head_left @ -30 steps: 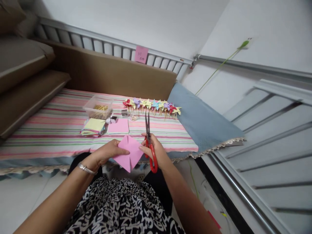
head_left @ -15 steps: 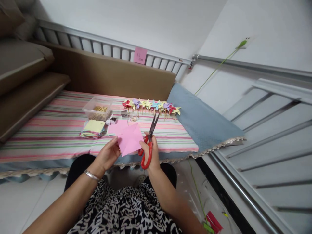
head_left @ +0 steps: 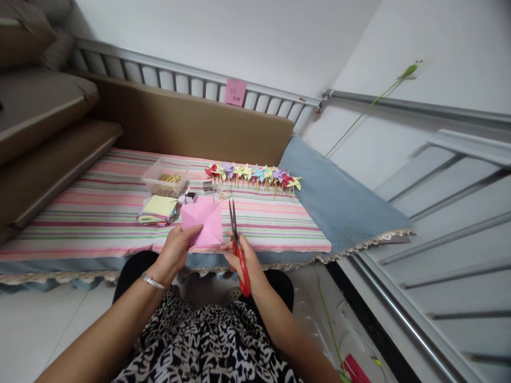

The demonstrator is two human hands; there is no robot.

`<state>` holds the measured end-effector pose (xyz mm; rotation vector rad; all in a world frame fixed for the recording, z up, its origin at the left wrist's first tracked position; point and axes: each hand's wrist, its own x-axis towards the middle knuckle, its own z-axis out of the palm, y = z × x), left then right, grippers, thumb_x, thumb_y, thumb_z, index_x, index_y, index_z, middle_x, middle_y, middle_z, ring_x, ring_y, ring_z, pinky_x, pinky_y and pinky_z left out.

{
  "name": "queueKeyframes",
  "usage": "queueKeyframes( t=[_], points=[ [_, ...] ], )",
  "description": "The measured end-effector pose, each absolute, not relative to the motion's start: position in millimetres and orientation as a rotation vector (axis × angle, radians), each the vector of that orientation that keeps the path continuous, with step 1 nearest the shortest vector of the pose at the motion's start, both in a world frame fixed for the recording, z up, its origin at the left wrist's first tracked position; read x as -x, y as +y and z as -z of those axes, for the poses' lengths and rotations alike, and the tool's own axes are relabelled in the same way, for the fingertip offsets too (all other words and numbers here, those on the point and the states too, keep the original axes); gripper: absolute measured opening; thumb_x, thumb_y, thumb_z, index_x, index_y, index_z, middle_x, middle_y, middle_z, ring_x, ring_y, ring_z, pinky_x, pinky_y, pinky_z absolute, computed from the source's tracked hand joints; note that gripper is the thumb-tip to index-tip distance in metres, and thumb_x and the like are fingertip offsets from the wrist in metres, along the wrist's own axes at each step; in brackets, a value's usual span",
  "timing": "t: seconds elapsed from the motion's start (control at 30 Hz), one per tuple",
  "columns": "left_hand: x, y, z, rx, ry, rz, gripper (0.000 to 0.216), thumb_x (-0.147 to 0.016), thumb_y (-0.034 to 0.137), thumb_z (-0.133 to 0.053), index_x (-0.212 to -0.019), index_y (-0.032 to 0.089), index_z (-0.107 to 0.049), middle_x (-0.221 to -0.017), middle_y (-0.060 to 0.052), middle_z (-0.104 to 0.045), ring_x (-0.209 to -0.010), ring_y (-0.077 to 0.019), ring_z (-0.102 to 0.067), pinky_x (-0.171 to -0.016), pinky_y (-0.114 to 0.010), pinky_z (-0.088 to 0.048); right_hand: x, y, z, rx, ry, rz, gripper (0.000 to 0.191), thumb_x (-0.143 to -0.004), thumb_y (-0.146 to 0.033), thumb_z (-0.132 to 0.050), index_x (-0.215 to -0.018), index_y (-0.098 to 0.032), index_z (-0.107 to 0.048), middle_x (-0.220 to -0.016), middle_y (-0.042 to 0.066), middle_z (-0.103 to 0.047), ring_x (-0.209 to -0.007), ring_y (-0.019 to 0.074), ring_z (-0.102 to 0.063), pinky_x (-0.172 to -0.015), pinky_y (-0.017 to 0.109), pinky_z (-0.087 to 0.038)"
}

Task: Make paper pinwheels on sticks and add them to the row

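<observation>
My left hand (head_left: pixel 178 244) pinches a pink paper square (head_left: pixel 208 226) at its left side, thumb on top. Creases or cuts run from the square's corners toward its middle. In my right hand (head_left: pixel 244 255) is a pair of scissors (head_left: pixel 243 271) with red handles, its dark blades pointing away from me and slightly apart. The blades stand just right of the paper, not in it. Behind the square, more pink paper (head_left: pixel 205 200) shows in part. To the left lies a stack of coloured paper squares (head_left: pixel 158 207), yellow on top.
A clear plastic box (head_left: pixel 165 178) of thin wooden sticks stands behind the stack. Small boxes (head_left: pixel 187 198) sit beside it. A row of paper pinwheels (head_left: pixel 257 173) lines the striped cloth (head_left: pixel 99 213). A metal rail (head_left: pixel 431 324) runs at the right.
The pink square has been turned, and my left thumb now lies over it. The scissors have swung left, from tilting right to pointing nearly straight ahead.
</observation>
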<state>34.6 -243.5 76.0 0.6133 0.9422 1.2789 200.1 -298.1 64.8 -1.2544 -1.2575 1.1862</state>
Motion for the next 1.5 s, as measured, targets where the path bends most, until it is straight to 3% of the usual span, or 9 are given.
queueKeyframes(
  t=[0.13,0.27,0.5,0.8,1.07,1.5],
  points=[
    [-24,-236,-78,-0.664,1.02,-1.281,0.038,-0.048,0.02,-0.083,-0.081,0.009,-0.068,-0.071,-0.006,-0.073,-0.059,-0.016,-0.065,-0.061,-0.024,-0.051,-215,-322,-70,1.313,-1.345,-1.321,0.047,-0.074,-0.036,-0.063,-0.117,-0.02,-0.053,-0.082,0.003,-0.064,-0.066,0.0133,-0.059,-0.062,0.026,-0.047],
    [-22,-235,-85,-0.699,1.02,-1.244,0.035,-0.048,0.018,-0.083,-0.079,0.01,-0.069,-0.068,-0.006,-0.072,-0.056,-0.0147,-0.064,-0.057,-0.023,-0.05,-219,-339,-81,1.407,-1.395,-1.449,0.047,-0.078,-0.049,-0.057,-0.113,-0.017,-0.058,-0.07,0.0,-0.06,-0.048,0.0076,-0.05,-0.046,0.021,-0.041],
    [-18,-235,-94,-0.733,0.994,-1.136,0.032,-0.048,0.018,-0.083,-0.075,0.009,-0.069,-0.068,-0.007,-0.072,-0.058,-0.0171,-0.065,-0.059,-0.025,-0.051,-220,-342,-80,1.558,-1.36,-1.494,0.044,-0.077,-0.05,-0.057,-0.105,-0.016,-0.061,-0.051,-0.007,-0.048,-0.033,0.0037,-0.035,-0.032,0.016,-0.027],
    [-19,-234,-90,-0.748,0.973,-1.103,0.035,-0.049,0.02,-0.083,-0.079,0.01,-0.069,-0.071,-0.006,-0.073,-0.059,-0.0161,-0.065,-0.059,-0.024,-0.052,-218,-344,-91,1.654,-1.415,-1.51,0.032,-0.08,-0.039,-0.059,-0.104,-0.019,-0.063,-0.052,-0.006,-0.049,-0.033,0.0036,-0.036,-0.033,0.015,-0.025],
    [-20,-237,-92,-0.724,0.964,-1.087,0.035,-0.05,0.019,-0.082,-0.081,0.01,-0.068,-0.072,-0.005,-0.073,-0.058,-0.0157,-0.065,-0.058,-0.024,-0.051,-218,-344,-88,1.617,-1.465,-1.455,0.036,-0.078,-0.042,-0.061,-0.105,-0.018,-0.063,-0.051,-0.006,-0.051,-0.035,0.0048,-0.038,-0.038,0.018,-0.03],
    [-19,-237,-91,-0.722,0.953,-1.075,0.033,-0.051,0.019,-0.082,-0.079,0.011,-0.068,-0.071,-0.005,-0.073,-0.058,-0.0157,-0.065,-0.058,-0.025,-0.05,-215,-342,-90,1.628,-1.503,-1.394,0.028,-0.08,-0.037,-0.061,-0.1,-0.019,-0.065,-0.046,-0.007,-0.047,-0.036,0.0057,-0.039,-0.042,0.019,-0.032]
  ],
)
